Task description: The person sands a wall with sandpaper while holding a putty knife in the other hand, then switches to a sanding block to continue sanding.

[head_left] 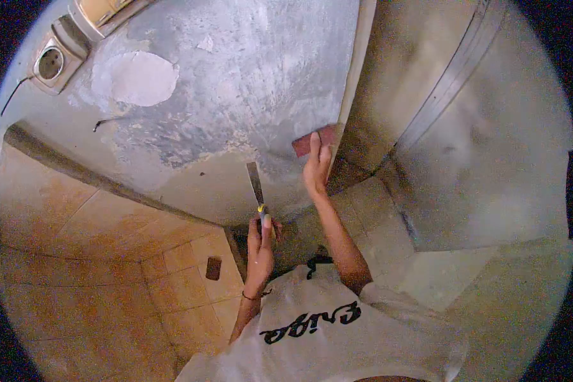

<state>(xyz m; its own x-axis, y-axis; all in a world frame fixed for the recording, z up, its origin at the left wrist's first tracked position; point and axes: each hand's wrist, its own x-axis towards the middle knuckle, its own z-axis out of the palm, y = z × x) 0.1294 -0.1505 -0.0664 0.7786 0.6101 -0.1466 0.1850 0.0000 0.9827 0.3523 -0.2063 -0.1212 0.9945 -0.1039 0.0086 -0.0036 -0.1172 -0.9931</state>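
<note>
My left hand (261,245) is closed around the handle of a putty knife (256,184), whose metal blade points up toward the wall. Higher and to the right, my right hand (317,167) grips a reddish sanding sheet (304,144) and holds it against the wall (223,83) near its right edge. The wall shows rough grey and white patches, with a round pale patch (144,77) at the upper left. Below the rough area the surface looks smoother and beige.
A power socket (51,62) with a thin black wire sits at the upper left. A short wire (102,122) sticks out of the wall. A small brown block (214,268) lies on the tiles at the lower left. A metal strip (442,79) runs along the right side.
</note>
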